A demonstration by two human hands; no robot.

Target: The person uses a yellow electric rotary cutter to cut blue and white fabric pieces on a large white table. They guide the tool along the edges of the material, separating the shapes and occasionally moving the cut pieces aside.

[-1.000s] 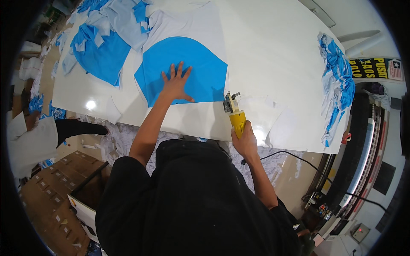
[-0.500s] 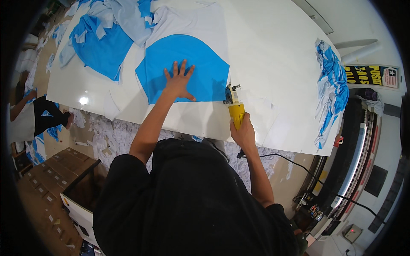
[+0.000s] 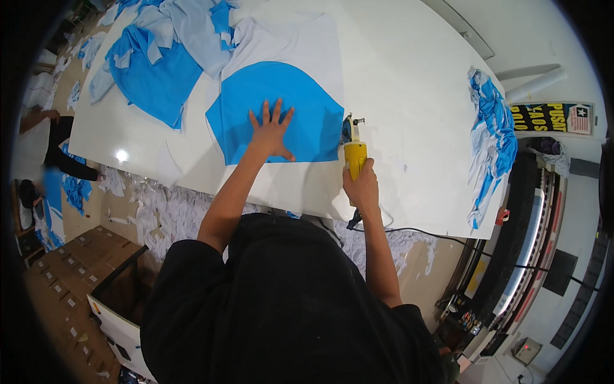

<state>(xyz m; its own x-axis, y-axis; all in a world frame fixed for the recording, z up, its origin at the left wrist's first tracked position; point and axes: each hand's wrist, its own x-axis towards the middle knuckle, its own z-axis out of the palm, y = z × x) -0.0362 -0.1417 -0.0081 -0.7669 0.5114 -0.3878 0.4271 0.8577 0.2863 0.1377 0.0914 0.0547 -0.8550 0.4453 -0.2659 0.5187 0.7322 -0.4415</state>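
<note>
Head view: a white table point(image 3: 409, 96) is seen across the upper half of the frame, with both forearms brought in from below.
Left hand: the left hand point(image 3: 271, 136) is laid palm down near the centre of the frame, its fingers fanned toward the top and its thumb pointed to the right; nothing is grasped, and the cloth is pressed flat beneath it.
Right hand: the right hand point(image 3: 362, 185) is wrapped around the yellow body of a cutter point(image 3: 355, 153), right of centre, with the forearm reached up from the lower right.
Cutter: its metal head is pointed toward the top of the frame and set at the right edge of the blue panel; whether cloth is touched by the blade cannot be told. A black cord point(image 3: 416, 232) is trailed from its lower end toward the right.
Blue panel: the blue panel point(image 3: 307, 115) is spread smooth in the upper middle, with a rounded top, angled sides and a nearly straight lower edge.
White cloth: white cloth point(image 3: 291, 41) is seen above the blue panel, lightly creased.
Surroundings: crumpled blue-and-white cloth point(image 3: 492, 147) is heaped at the table's right end.
</note>
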